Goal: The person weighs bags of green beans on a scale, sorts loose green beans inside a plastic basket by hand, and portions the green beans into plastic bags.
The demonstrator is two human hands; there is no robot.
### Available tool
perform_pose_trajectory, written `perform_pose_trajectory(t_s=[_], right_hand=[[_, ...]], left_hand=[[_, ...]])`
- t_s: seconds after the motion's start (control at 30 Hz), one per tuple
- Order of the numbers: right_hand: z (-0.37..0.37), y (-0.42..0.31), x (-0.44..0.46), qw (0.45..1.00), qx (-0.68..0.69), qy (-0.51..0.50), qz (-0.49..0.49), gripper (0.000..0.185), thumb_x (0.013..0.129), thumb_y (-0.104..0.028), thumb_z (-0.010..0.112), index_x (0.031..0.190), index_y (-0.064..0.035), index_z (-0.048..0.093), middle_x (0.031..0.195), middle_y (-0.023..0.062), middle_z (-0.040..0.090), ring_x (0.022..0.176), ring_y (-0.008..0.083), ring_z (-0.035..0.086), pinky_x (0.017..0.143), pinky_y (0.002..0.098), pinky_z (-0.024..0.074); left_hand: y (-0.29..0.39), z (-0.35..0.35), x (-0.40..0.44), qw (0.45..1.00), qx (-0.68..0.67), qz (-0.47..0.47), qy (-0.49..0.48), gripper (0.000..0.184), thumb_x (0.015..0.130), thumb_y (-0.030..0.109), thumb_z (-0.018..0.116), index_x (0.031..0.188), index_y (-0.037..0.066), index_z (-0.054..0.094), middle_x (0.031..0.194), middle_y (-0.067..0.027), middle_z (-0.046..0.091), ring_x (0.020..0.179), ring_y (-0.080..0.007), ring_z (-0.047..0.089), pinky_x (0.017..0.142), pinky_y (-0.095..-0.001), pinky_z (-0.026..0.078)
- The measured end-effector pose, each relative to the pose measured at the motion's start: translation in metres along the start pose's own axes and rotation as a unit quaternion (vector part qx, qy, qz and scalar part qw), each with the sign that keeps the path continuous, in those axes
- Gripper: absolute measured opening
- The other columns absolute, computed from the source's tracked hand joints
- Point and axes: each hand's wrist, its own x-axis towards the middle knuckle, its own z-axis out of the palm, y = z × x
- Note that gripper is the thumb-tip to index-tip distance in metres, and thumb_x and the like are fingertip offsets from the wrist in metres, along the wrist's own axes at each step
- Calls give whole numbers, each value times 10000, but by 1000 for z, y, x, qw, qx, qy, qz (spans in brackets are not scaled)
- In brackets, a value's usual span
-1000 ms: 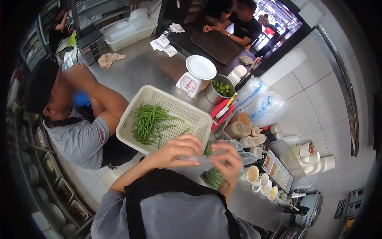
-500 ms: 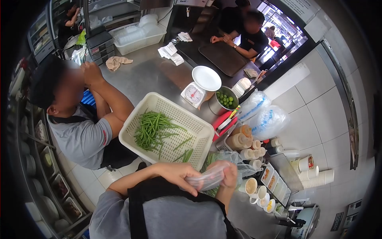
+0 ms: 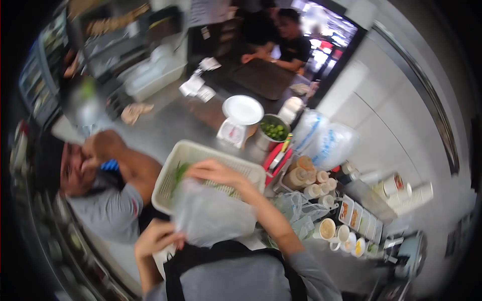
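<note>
At the left I see one co-worker (image 3: 103, 213) in a grey shirt. Next, my left hand (image 3: 158, 238) has its fingers curled closed on the near-left edge of one plastic bag (image 3: 216, 215), which bulges in front of one pale basket (image 3: 221, 156). Inside that basket lie green beans (image 3: 181, 173) (partly covered, so I can't count them). My right hand (image 3: 213, 171) stretches across the basket above the bag, fingers extended; blur means I can't tell whether it grips anything. Farther right, the desk (image 3: 165, 123) carries one scale (image 3: 232, 134) topped by one white plate (image 3: 243, 110), then one pot (image 3: 264, 138) of green fruit.
</note>
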Motion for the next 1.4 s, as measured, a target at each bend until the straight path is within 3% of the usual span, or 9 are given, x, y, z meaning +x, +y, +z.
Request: perform_pose_trajectory(t_s=[0.1,0.23,0.4,0.5,0.7,0.93,1.03,1.17,1.4], right_hand=[[-10,149,72,932,-344,104,-55,532,732,-398,680,1001,53,597,863,193,641,820,293,627,763,358,483],[13,161,68,858,-488,-7,163,1155,556,-529,772,1392,-15,163,1330,180,319,1215,344,320,997,492,230],[19,170,66,762,-616,7,199,705,639,-314,765,1200,-19,455,1153,163,505,1151,314,417,982,537,218],[8,204,56,755,-634,67,149,425,705,-250,711,1040,-33,563,925,117,588,964,304,524,994,594,175],[-2,108,6,856,-434,2,279,435,712,-318,656,1014,-18,565,909,156,614,972,313,559,1018,629,105],[-5,116,-58,957,-162,165,177,589,700,-320,656,1161,1,481,1014,143,613,833,286,612,863,429,393],[7,123,-72,963,-17,255,89,630,724,-292,641,1249,-30,411,1042,147,605,939,294,590,933,507,324],[14,113,-84,879,-318,200,292,505,785,-226,594,1212,-25,414,1115,163,568,1134,301,483,954,692,54],[23,116,-79,958,-25,263,111,328,803,-194,622,1055,-8,524,782,110,618,748,209,591,717,366,431]], left_hand=[[-21,4,-41,942,-283,159,80,174,871,80,525,753,-14,610,699,-167,631,675,-224,643,602,-338,499],[-43,-19,-27,818,-422,371,-124,233,881,160,532,777,-24,630,730,-191,638,714,-254,650,715,-383,479],[-48,-17,-12,773,-453,403,-189,330,892,261,540,807,-37,655,768,-222,646,762,-293,659,857,-440,454],[-28,7,-14,756,-518,399,-38,296,883,221,557,751,-26,652,684,-128,646,617,-245,648,826,-429,462],[-29,16,1,691,-570,434,95,216,867,246,586,764,57,597,719,-11,555,610,-129,555,724,-361,437],[-26,17,23,781,-499,364,88,190,912,325,483,878,158,567,751,-20,569,598,-133,527,702,-353,414],[-22,22,34,848,-402,324,118,155,918,298,470,938,161,541,745,-28,585,649,-161,541,713,-368,417],[-25,26,47,883,-361,286,93,182,902,326,501,941,150,520,759,-38,544,674,-174,508,731,-362,394],[-30,30,88,922,-274,67,264,249,897,149,504,1028,-61,523,991,-183,615,882,-229,602,772,-336,470]])
